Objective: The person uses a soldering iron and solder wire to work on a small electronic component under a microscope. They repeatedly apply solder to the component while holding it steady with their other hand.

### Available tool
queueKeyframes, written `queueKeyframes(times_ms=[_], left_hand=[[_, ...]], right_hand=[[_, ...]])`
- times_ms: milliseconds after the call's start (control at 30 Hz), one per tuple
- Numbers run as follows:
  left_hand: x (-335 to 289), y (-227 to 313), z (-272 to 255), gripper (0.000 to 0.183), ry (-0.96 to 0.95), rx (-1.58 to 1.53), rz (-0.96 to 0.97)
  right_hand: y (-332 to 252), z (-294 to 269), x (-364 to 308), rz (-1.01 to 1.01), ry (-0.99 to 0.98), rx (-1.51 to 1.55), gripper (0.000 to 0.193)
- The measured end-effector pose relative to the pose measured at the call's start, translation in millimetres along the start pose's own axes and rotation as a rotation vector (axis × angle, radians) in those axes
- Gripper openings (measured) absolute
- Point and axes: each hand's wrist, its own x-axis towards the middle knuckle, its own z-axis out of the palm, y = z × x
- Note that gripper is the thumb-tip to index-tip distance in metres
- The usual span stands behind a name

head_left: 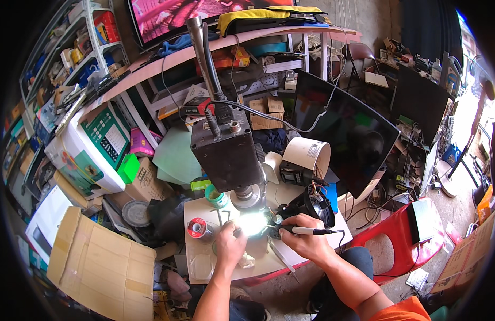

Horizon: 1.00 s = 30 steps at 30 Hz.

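My right hand (306, 238) is closed around a soldering iron (309, 231) with a white and black handle, its cable trailing to the right. The iron's tip points into a bright patch of light on the small worktable (196, 267). At the left of that glare, my left hand (231, 246) is closed, its fingertips pinched at the light's edge; what they hold is washed out. Right above both hands stands a black microscope head (223, 152) with a lens (244, 195) underneath. Beside my left hand sits a solder spool (196, 228) with a red face, and behind it a green tub (215, 197).
A black round housing with wires (314, 206) lies behind my right hand, near a cardboard tube (309, 152). A large dark screen (346, 128) leans at the back right. A red plastic stool (397, 241) stands at right, a flattened carton (103, 262) at left.
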Motion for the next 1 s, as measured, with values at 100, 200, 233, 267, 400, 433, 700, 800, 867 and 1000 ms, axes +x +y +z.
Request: queueKeyframes(times_ms=[100,200,233,267,400,433,700,800,867,1000], left_hand=[[0.3,1.1,-0.2,0.013,0.000,0.002,-0.006],[0.2,0.5,-0.1,0.012,0.000,0.002,-0.006],[0.4,0.1,1.1,0.011,0.021,-0.010,0.016],[0.5,-0.6,3.2,0.010,0.042,-0.021,0.039],[0.8,-2.5,4.8,0.010,0.058,-0.037,0.063],[1.0,-2.0,4.8,0.010,0.059,-0.042,0.064],[0.4,1.0,-0.9,0.012,-0.005,0.001,-0.008],[0.6,1.6,-0.8,0.013,-0.009,-0.008,-0.006],[0.7,0.5,2.6,0.010,0.039,-0.056,0.034],[0.0,-7.1,1.7,0.013,-0.002,-0.026,-0.008]], right_hand=[[0.6,0.1,0.5,-0.012,0.001,-0.002,0.020],[0.0,-0.1,0.5,-0.021,0.006,-0.003,0.020],[-0.5,-0.1,0.5,-0.022,0.008,-0.003,0.020],[0.8,0.5,0.4,-0.024,0.007,-0.004,0.020],[5.6,1.9,0.1,-0.035,0.007,-0.011,0.020],[5.8,1.8,0.2,-0.040,0.006,-0.013,0.020],[3.6,1.7,-0.1,-0.016,0.005,0.002,0.020],[3.3,1.1,-0.3,-0.012,0.005,0.006,0.020],[2.5,1.6,0.3,-0.009,0.001,0.005,0.020],[1.7,0.8,0.5,-0.011,0.004,0.001,0.020]])
